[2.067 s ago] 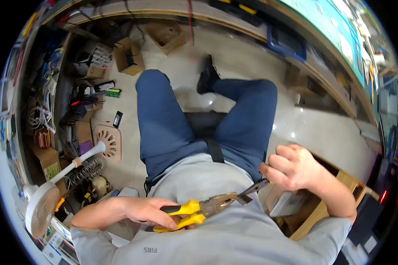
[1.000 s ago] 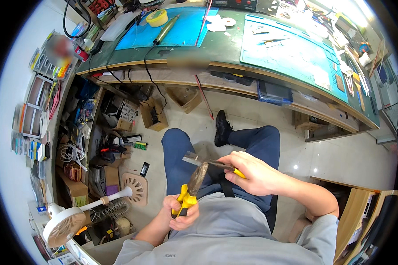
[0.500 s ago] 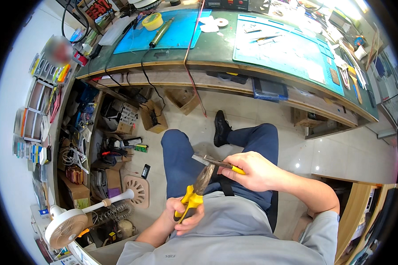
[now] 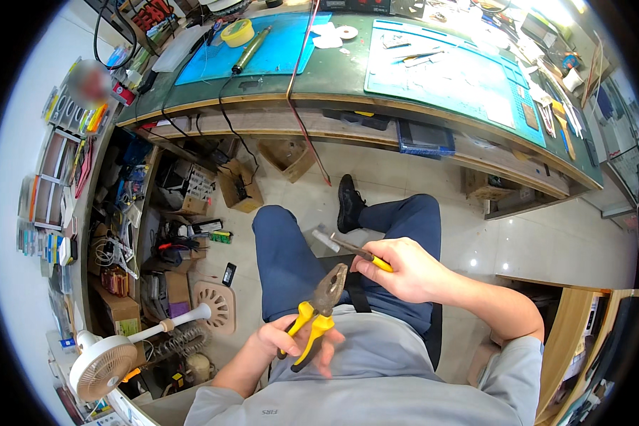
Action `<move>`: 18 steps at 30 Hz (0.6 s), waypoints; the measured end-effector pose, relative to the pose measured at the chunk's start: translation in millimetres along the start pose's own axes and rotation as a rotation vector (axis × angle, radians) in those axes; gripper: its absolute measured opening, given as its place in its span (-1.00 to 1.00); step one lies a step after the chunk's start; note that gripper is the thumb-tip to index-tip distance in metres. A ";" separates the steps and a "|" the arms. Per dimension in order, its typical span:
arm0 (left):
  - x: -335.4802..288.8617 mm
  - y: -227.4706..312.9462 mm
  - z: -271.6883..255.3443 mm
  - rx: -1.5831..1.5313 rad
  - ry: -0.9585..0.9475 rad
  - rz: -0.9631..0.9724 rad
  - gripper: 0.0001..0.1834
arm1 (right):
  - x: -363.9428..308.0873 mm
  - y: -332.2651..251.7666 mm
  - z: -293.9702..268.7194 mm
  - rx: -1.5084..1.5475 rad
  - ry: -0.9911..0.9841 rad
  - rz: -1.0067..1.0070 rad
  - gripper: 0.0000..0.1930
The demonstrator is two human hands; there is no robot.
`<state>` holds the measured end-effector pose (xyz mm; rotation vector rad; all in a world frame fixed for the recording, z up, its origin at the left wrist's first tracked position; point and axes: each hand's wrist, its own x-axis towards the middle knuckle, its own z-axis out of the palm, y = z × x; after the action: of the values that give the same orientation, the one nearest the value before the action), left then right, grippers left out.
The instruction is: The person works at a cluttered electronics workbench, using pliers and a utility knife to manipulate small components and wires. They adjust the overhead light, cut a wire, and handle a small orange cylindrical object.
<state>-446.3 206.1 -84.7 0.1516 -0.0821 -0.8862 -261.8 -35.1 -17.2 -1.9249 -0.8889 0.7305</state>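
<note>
Left hand (image 4: 291, 341) is wrapped around the yellow handles of the pliers (image 4: 318, 312), gripping them low over the lap, just in front of the grey shirt (image 4: 376, 376). The pliers' long axis runs on a slant: handles down toward the shirt, dark metal nose up and away, tilted toward the right hand. The nose looks shut, though it's small in this view and I can't be certain.

Right hand (image 4: 405, 270) is closed on a slim yellow-handled tool (image 4: 355, 252), right of and just above the pliers' nose. That tool lies nearly level, its thin shaft pointing out to the person's left, away from the fist, with a pale tip at the far end; what that tip is, I can't make out. The shaft passes just above the pliers' nose, close but apart.

Behind the pliers, blue trousers (image 4: 284, 263) and a black shoe (image 4: 348, 202) on the pale floor. Left of the pliers, a small white fan (image 4: 106, 366) stands on its stem, with a round slatted disc (image 4: 216, 305) between them. Far beyond the pliers' nose runs the long table (image 4: 348, 78) with blue-green mats, a roll of yellow tape (image 4: 237, 32) and a red cable (image 4: 302, 92) hanging off its edge.
</note>
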 end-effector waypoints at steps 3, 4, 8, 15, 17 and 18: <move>5.4 2.6 5.4 0.218 0.218 0.081 -0.24 | -3.2 -0.2 0.3 0.243 -0.042 0.162 -0.71; 11.2 1.0 12.8 0.299 0.336 0.143 -0.27 | -3.3 -0.9 0.5 0.318 -0.059 0.220 -0.71; 24.7 1.8 17.4 0.641 0.647 0.354 -0.42 | -4.2 -5.4 4.0 0.535 -0.089 0.381 -0.69; 58.7 17.1 22.2 0.735 0.873 0.835 -0.53 | -5.8 -11.0 9.6 0.477 -0.270 0.447 -0.62; 65.5 28.2 21.2 0.713 0.889 0.909 -0.55 | -7.2 -14.0 13.1 0.558 -0.343 0.502 -0.65; 67.5 31.2 23.1 0.735 0.924 0.930 -0.55 | -7.6 -14.4 16.2 0.620 -0.383 0.546 -0.67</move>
<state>-383.0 170.9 -56.2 1.0962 0.3710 0.2354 -282.8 -28.4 -10.8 -1.4748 -0.2671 1.5334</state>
